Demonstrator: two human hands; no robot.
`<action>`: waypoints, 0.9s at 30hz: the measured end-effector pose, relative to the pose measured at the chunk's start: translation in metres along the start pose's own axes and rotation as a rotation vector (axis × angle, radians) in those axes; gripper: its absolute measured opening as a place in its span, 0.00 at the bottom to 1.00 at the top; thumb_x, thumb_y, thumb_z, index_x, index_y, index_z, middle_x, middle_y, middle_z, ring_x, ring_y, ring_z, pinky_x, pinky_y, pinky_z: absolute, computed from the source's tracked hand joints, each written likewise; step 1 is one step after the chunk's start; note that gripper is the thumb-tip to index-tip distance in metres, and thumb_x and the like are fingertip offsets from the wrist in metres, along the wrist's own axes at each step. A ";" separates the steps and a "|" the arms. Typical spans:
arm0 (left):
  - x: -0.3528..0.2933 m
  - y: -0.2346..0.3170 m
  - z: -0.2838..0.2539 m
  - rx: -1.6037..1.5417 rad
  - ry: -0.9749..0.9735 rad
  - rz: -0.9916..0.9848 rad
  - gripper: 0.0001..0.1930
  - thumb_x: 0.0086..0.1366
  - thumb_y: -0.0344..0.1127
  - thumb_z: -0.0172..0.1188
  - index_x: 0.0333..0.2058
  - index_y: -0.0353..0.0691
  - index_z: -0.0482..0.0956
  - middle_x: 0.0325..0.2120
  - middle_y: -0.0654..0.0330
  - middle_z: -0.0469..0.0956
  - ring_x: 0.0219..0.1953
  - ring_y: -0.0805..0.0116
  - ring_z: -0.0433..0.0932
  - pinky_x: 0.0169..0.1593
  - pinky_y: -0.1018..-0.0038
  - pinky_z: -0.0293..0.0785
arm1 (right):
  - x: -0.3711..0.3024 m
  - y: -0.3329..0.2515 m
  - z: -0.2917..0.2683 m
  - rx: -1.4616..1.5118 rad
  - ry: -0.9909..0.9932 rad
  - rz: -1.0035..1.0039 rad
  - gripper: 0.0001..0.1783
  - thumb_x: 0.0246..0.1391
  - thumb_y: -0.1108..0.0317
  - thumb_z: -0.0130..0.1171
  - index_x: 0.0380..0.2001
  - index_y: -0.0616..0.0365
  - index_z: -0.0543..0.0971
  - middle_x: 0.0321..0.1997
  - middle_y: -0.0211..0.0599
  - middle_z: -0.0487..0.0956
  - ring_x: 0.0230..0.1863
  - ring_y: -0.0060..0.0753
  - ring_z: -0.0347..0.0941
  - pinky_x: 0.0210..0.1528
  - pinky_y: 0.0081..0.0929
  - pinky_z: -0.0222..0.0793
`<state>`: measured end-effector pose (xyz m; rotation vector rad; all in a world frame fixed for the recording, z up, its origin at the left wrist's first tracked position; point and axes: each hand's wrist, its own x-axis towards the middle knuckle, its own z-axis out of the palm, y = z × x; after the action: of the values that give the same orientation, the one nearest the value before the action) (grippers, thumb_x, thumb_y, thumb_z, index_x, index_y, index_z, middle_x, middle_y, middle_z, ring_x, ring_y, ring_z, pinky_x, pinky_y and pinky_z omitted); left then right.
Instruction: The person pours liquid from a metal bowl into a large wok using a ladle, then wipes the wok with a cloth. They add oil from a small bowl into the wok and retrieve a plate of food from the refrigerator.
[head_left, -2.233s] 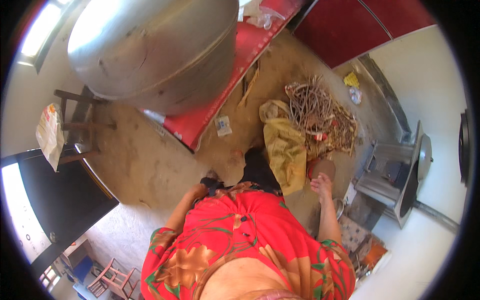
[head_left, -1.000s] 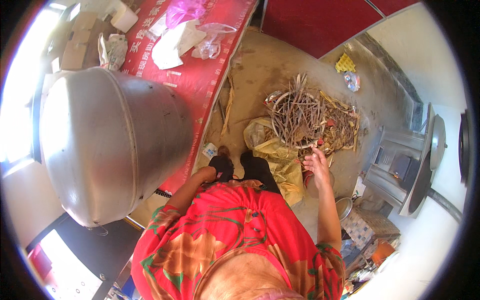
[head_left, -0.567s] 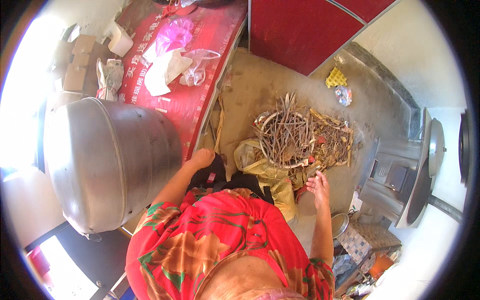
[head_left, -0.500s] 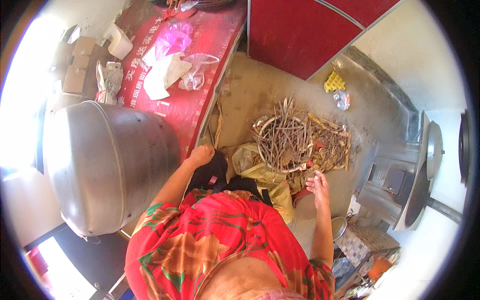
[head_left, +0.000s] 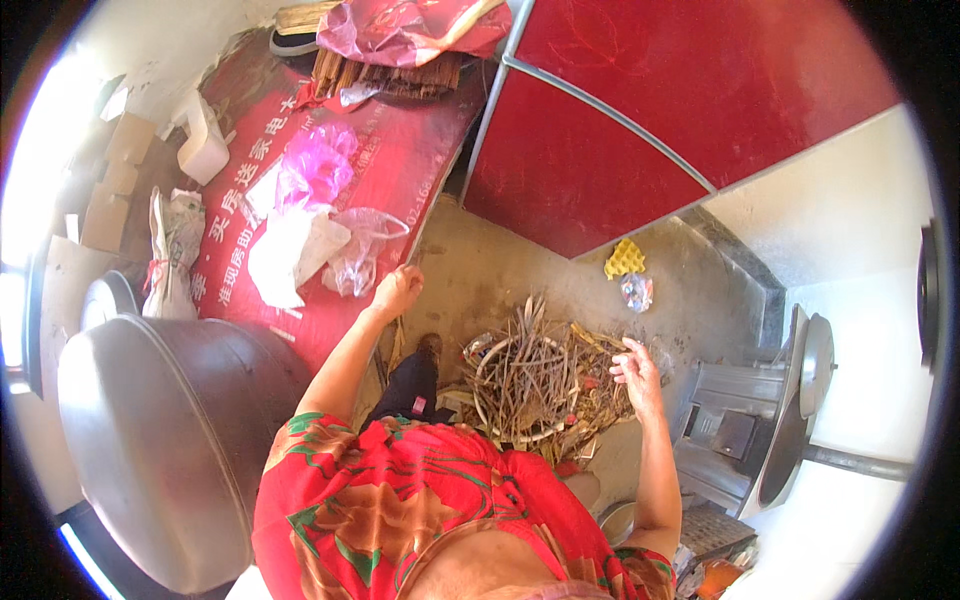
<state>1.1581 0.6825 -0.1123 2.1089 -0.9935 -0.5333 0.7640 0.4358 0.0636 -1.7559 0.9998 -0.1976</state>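
My left hand (head_left: 398, 290) is closed in a loose fist by the edge of the red-covered table (head_left: 400, 165), and nothing sticks out of it. My right hand (head_left: 637, 375) hangs in the air with its fingers apart, holding nothing. Between my hands, lower down, a round pale-rimmed basket (head_left: 556, 430) on the floor is heaped with thin dry sticks (head_left: 525, 372). More twigs and dry leaves (head_left: 600, 400) lie scattered on its right side. My dark trouser leg and shoe (head_left: 428, 347) show just below my left hand.
Pink and clear plastic bags (head_left: 316, 165) and white paper (head_left: 280, 260) lie on the table. A large metal vat (head_left: 170, 440) stands at left. Ahead is a red cabinet (head_left: 590, 150); beyond the sticks, a yellow egg tray (head_left: 625, 258). A metal stove (head_left: 735, 430) stands at right.
My body has moved forward, bringing the cabinet and table closer. A bundle under a red bag shows at the top. The yellow bag by my legs is out of sight. Both hands remain raised.
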 end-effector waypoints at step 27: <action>0.400 0.254 -0.158 -0.352 0.340 0.388 0.31 0.56 0.36 0.61 0.57 0.38 0.60 0.46 0.56 0.72 0.48 0.66 0.69 0.52 0.70 0.64 | -0.120 0.084 0.064 0.633 0.208 0.555 0.24 0.54 0.56 0.57 0.50 0.55 0.67 0.37 0.41 0.77 0.34 0.33 0.76 0.33 0.28 0.74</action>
<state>1.3798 0.3274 0.1601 1.5759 -0.9920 -0.1331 0.6796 0.5571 0.0038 -0.8606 1.3560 -0.3033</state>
